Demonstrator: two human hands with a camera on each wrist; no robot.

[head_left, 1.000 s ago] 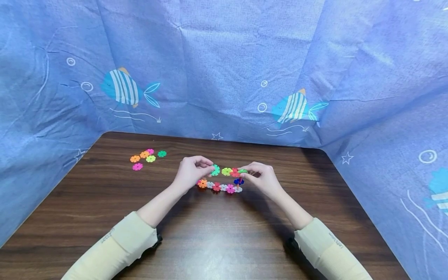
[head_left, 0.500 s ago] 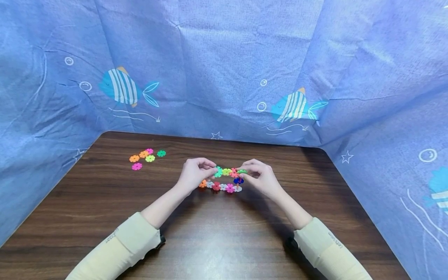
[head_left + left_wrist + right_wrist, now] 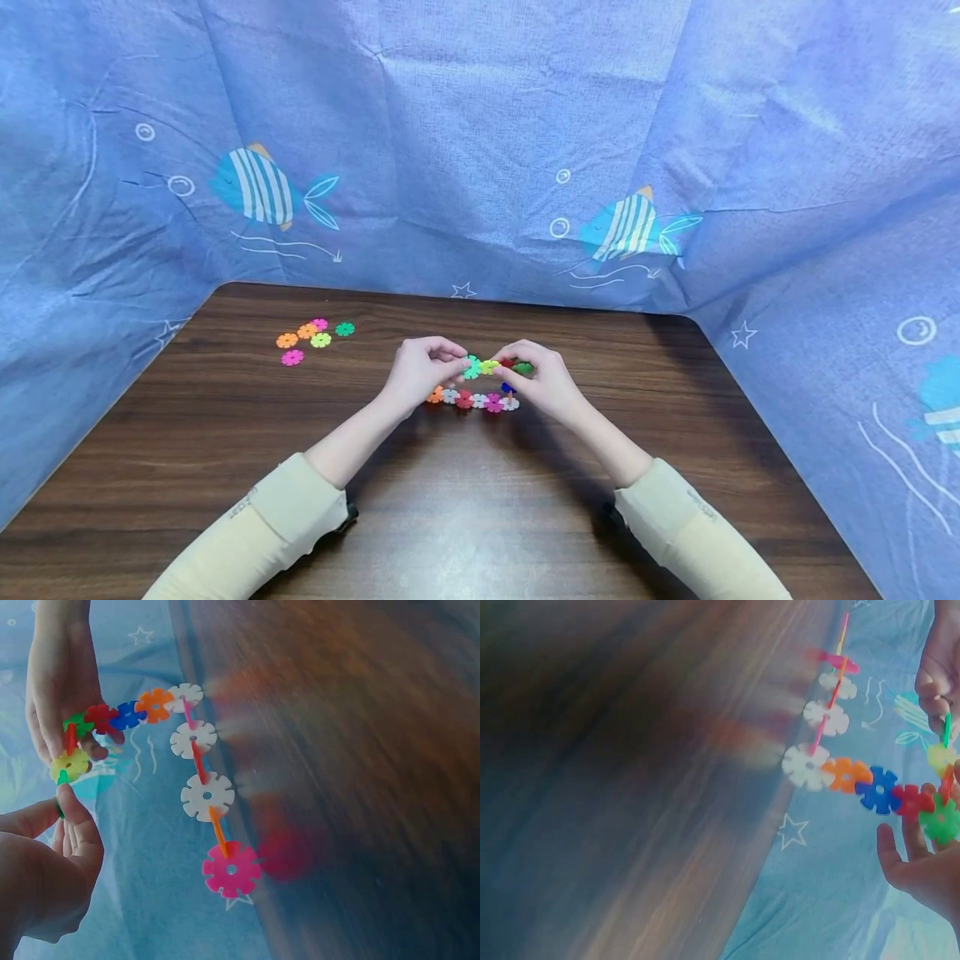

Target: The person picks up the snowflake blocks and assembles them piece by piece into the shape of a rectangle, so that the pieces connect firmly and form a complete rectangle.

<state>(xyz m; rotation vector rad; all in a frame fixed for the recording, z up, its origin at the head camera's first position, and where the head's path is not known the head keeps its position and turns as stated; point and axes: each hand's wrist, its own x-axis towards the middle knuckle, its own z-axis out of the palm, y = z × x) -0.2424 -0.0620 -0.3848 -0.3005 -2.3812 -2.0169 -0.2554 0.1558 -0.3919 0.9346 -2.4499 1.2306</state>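
My left hand [image 3: 426, 375] pinches a teal-green notched plastic disc [image 3: 472, 367] between thumb and fingers. In the left wrist view that green disc [image 3: 62, 780] stands edge-on against the yellow disc [image 3: 70, 765], the end piece of a chain of interlocking discs. My right hand [image 3: 542, 379] pinches the chain at the yellow disc [image 3: 489, 367]. From there the chain runs through red, green, red, blue and orange discs to a white disc [image 3: 806, 766], then turns a corner. Its other side, with white discs and a pink disc [image 3: 232, 869], lies nearer my body.
Several loose discs lie at the table's back left, among them a pink disc [image 3: 292, 357], a yellow disc [image 3: 321, 340] and a dark green disc [image 3: 345, 329]. A blue fish-print cloth [image 3: 480, 150] hangs behind the brown wooden table [image 3: 187, 433].
My left hand has moved right, bringing the green disc against the yellow one. My right hand has shifted left along the chain, from the green disc to the yellow.
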